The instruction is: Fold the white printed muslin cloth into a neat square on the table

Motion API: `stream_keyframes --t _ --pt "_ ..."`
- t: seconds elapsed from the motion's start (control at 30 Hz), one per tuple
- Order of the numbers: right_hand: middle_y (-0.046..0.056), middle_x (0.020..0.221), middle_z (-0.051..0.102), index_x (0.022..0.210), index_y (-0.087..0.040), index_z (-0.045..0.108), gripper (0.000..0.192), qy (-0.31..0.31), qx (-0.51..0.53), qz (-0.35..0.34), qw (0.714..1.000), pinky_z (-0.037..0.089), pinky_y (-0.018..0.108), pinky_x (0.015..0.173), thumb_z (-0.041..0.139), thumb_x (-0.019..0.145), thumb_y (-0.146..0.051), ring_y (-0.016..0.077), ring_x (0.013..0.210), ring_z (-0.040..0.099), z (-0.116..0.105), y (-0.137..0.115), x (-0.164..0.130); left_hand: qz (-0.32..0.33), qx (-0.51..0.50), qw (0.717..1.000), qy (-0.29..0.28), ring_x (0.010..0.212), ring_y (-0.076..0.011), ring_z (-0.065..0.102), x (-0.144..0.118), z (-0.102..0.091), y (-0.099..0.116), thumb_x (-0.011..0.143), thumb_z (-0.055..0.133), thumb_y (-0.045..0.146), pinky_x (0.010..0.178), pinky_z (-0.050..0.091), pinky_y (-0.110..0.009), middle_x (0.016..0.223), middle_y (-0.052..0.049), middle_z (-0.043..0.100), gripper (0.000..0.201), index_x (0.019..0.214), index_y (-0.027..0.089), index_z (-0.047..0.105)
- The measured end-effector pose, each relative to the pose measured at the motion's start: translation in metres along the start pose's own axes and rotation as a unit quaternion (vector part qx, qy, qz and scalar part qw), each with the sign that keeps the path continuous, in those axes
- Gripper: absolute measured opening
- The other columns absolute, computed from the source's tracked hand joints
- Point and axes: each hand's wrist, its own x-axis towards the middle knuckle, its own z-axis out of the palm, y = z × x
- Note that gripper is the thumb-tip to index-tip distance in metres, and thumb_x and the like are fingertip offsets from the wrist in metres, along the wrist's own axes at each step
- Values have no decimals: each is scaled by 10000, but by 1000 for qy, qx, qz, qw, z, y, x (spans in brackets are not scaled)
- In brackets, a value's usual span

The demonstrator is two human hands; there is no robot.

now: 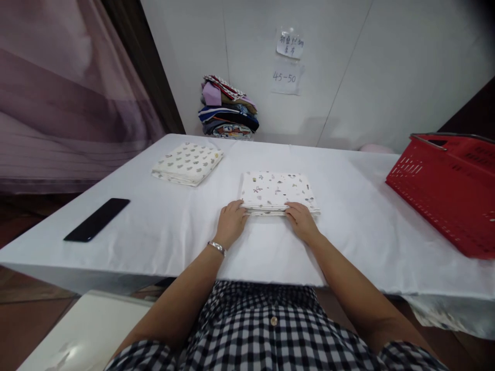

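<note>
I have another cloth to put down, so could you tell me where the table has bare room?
Bare between the phone and the left hand, and between the folded cloth and the red basket. The far wall holds a stack.

phone [97,219] left – red basket [444,190] right – clothes pile [228,108] at wall

Both hands — left hand [231,222], right hand [300,220] — apparently pinch the folded cloth [277,192].
</note>
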Motion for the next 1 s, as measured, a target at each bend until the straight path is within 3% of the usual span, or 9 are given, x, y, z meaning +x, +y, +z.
stream_keyframes --t 0.2,0.47,0.73,1.0 --pt "82 1164 604 889 -216 606 175 -1 -8 -1 1000 404 448 934 432 908 -223 230 1089 521 0 -1 0 -29 -47 998 -8 1142 -253 480 4 3 -2 805 555 222 917 414 -421 1210 -89 554 77 850 194 610" --pt "84 1143 609 889 -216 585 141 5 7 -5 1000 403 439 939 446 899 -232 225 1088 523 -1 -2 -1 -18 -57 998 10 1127 -249 482 2 0 -3 797 562 215 904 415 -407 1177 -95 558 36 820 191 578" --pt "101 1149 608 1182 -214 524 303 18 -3 18 1000 411 464 933 450 893 -267 248 1068 541 -3 -3 -4 -17 -70 997 29 1104 -235 494 1 0 -5 792 564 206 902 420 -399 1159 -82 572 23 805 198 581" --pt "90 1147 612 1157 -220 558 287 -18 -16 18 1000 395 442 937 418 909 -252 238 1076 529 -9 -5 -1 -23 -79 996 46 1050 -219 523 1 -3 -4 779 569 195 888 415 -379 1086 -67 605 39 745 200 551"
